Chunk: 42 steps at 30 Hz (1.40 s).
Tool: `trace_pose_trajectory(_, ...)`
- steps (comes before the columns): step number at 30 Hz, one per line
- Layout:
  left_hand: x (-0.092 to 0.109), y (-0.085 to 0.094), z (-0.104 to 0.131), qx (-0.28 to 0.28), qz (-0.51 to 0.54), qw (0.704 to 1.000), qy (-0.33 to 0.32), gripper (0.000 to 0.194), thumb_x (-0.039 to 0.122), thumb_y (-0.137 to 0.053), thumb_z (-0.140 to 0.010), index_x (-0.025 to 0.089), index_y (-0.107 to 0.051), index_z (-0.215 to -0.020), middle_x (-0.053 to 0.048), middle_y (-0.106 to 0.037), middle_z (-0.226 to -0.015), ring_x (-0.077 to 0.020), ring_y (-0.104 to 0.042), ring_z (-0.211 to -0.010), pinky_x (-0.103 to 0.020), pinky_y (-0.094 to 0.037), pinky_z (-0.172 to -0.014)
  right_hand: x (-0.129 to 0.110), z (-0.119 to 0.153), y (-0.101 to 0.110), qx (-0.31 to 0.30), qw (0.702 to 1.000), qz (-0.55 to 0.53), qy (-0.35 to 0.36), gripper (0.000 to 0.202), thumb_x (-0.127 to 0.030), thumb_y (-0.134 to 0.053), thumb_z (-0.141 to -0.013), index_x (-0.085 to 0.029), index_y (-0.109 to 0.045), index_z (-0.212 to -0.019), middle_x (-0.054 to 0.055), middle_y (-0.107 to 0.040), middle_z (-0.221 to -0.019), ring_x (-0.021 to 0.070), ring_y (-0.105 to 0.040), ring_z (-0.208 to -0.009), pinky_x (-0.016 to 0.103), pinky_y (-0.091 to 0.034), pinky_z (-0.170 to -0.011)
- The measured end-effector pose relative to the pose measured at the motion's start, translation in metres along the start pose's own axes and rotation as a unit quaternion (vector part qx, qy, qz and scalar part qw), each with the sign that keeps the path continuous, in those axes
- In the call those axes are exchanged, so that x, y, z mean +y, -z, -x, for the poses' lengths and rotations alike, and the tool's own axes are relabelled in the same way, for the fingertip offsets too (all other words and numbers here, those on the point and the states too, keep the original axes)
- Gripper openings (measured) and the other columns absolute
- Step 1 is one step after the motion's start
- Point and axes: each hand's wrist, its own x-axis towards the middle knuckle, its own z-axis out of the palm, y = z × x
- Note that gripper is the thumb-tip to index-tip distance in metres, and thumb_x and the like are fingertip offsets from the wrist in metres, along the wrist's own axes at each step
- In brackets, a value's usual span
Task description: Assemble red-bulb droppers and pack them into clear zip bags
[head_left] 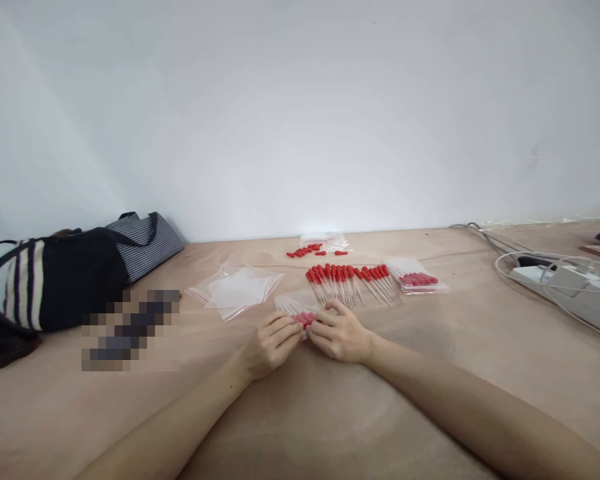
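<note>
A clear zip bag [286, 303] with several red-bulbed droppers in it lies in front of me, its near edge between my hands. My left hand [273, 343] pinches that edge on the left, and my right hand [343, 335] closes on it from the right; their fingertips almost meet. Through the plastic the bulbs [306, 318] look pinkish. Just beyond my right hand is a row of loose droppers [336, 275], red bulbs away from me and thin pale tubes towards me. Filled zip bags [417, 280] are stacked right of the row.
Flat zip bags [237, 291] lie in a loose pile at the left. Loose red bulbs [305, 251] and a bag of pale tubes [325, 241] are near the wall. Cloth bags [80, 280] and a blurred-out item [135, 330] are left; a power strip [570, 283] with cables is right.
</note>
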Motion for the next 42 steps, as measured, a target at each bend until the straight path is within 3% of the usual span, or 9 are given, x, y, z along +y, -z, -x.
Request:
trace_pose_trajectory(7, -0.005, 0.008, 0.002, -0.022, -0.065, 0.997, 0.025, 0.02, 0.006, -0.039, -0.086, 0.013, -0.058, -0.081, -0.003, -0.058, -0.063, -0.0141, -0.054, -0.062, -0.031, -0.047, -0.062, 0.013, 0.014, 0.005, -0.018, 0.999, 0.018, -0.038, 0.029, -0.009, -0.037, -0.085, -0.014, -0.057, -0.065, 0.001, -0.054, -0.06, 0.0117, -0.042, -0.063, 0.032, -0.029, -0.069)
trace_pose_trajectory(13, -0.002, 0.013, -0.003, -0.028, -0.091, 0.994, 0.05, 0.027, 0.008, -0.037, -0.086, 0.016, -0.057, -0.071, 0.003, -0.046, -0.051, -0.011, -0.048, -0.052, -0.029, -0.048, -0.067, 0.012, 0.015, 0.003, -0.016, 0.998, 0.02, -0.051, 0.022, -0.01, -0.041, -0.083, -0.014, -0.059, -0.07, 0.001, -0.057, -0.062, 0.0117, -0.044, -0.064, 0.031, -0.03, -0.068)
trace_pose_trajectory(18, -0.003, 0.008, 0.001, -0.009, -0.062, 0.998, 0.014, 0.018, 0.006, -0.042, -0.083, 0.017, -0.057, -0.081, 0.002, -0.052, -0.056, -0.0103, -0.049, -0.053, -0.031, -0.048, -0.071, 0.008, 0.013, 0.0, -0.029, 0.994, 0.001, -0.103, 0.015, -0.015, -0.046, -0.082, -0.017, -0.06, -0.088, 0.001, -0.062, -0.075, 0.0106, -0.048, -0.064, 0.027, -0.03, -0.058)
trace_pose_trajectory(21, -0.001, 0.005, 0.0, -0.007, -0.053, 0.999, 0.011, 0.015, 0.007, -0.046, -0.081, 0.018, -0.056, -0.079, 0.004, -0.054, -0.057, -0.0095, -0.051, -0.055, -0.031, -0.048, -0.073, 0.004, 0.011, -0.005, -0.009, 0.995, -0.02, -0.1, 0.014, -0.018, -0.047, -0.082, -0.018, -0.06, -0.083, 0.0, -0.064, -0.079, 0.008, -0.049, -0.058, 0.025, -0.028, -0.051)
trace_pose_trajectory(27, 0.006, 0.004, -0.007, -0.033, -0.077, 0.996, 0.029, 0.015, 0.007, -0.045, -0.082, 0.015, -0.055, -0.073, 0.002, -0.056, -0.057, -0.0102, -0.05, -0.055, -0.034, -0.045, -0.074, -0.004, 0.007, -0.008, -0.013, 0.996, -0.017, -0.089, 0.016, -0.019, -0.045, -0.083, -0.017, -0.061, -0.077, -0.002, -0.063, -0.067, 0.0063, -0.047, -0.047, 0.025, -0.027, -0.044)
trace_pose_trajectory(33, 0.004, 0.007, -0.004, 0.007, -0.063, 0.997, 0.034, 0.01, 0.009, -0.052, -0.079, 0.018, -0.056, -0.082, 0.003, -0.059, -0.06, -0.0108, -0.053, -0.059, -0.034, -0.043, -0.077, -0.007, 0.006, -0.007, -0.005, 0.967, -0.158, -0.201, 0.022, -0.019, -0.043, -0.084, -0.019, -0.06, -0.098, 0.005, -0.064, -0.095, 0.0093, -0.06, -0.077, 0.019, -0.046, -0.061)
trace_pose_trajectory(35, 0.001, 0.01, -0.002, 0.021, -0.038, 0.997, 0.066, 0.009, 0.02, -0.052, -0.081, 0.019, -0.056, -0.089, 0.001, -0.061, -0.067, -0.0138, -0.055, -0.066, -0.035, -0.043, -0.077, -0.007, 0.006, -0.005, 0.02, 0.952, -0.207, -0.225, 0.025, -0.015, -0.039, -0.085, -0.017, -0.06, -0.099, 0.006, -0.064, -0.096, 0.0106, -0.06, -0.084, 0.021, -0.05, -0.069)
trace_pose_trajectory(38, -0.007, 0.014, 0.004, 0.025, -0.01, 0.984, 0.176, 0.028, 0.031, -0.039, -0.086, 0.015, -0.052, -0.104, -0.008, -0.062, -0.086, -0.0204, -0.055, -0.082, -0.038, -0.042, -0.076, -0.004, 0.012, 0.005, 0.066, 0.936, -0.215, -0.273, 0.031, -0.009, -0.035, -0.082, -0.018, -0.058, -0.101, 0.007, -0.063, -0.1, 0.0132, -0.059, -0.091, 0.026, -0.051, -0.078)
trace_pose_trajectory(42, -0.027, 0.013, 0.021, -0.049, -0.096, 0.938, 0.33, 0.029, 0.03, -0.043, -0.082, 0.015, -0.053, -0.105, -0.012, -0.059, -0.097, -0.0254, -0.053, -0.092, -0.041, -0.04, -0.08, 0.013, 0.036, 0.029, 0.088, 0.93, -0.191, -0.303, 0.035, -0.007, -0.04, -0.079, -0.021, -0.057, -0.106, 0.007, -0.06, -0.107, 0.018, -0.058, -0.097, 0.032, -0.049, -0.084)
